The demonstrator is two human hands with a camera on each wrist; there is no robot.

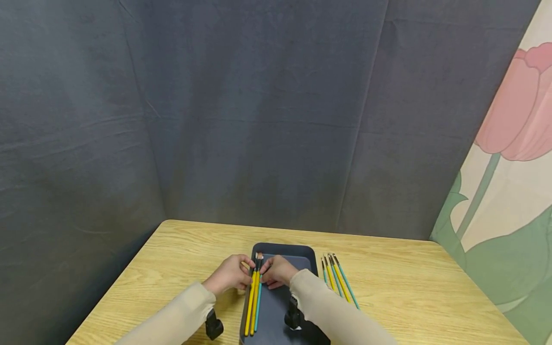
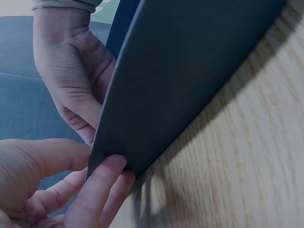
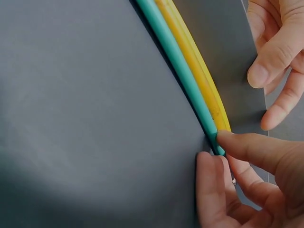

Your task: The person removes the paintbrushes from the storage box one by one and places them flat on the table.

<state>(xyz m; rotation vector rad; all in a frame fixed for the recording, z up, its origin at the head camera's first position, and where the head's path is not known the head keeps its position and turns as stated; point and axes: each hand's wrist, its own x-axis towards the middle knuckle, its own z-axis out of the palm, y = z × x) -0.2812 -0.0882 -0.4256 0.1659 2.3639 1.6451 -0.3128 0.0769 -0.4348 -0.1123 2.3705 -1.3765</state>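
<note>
A dark grey tray lies lengthwise on the table. Along its left inner side lie two yellow-handled paintbrushes and a teal-handled paintbrush, bristles toward the far end. My left hand is at the tray's left rim, thumb over the edge and fingers against the outer wall. From the right, my right hand reaches into the tray and pinches the teal paintbrush near its far end. A yellow paintbrush runs right beside it, partly covered by the thumb and fingertips.
Several more paintbrushes with yellow and teal handles lie on the wooden table to the right of the tray, beside the right forearm. A dark cloth hangs behind the table. A flower-patterned cloth is at the right.
</note>
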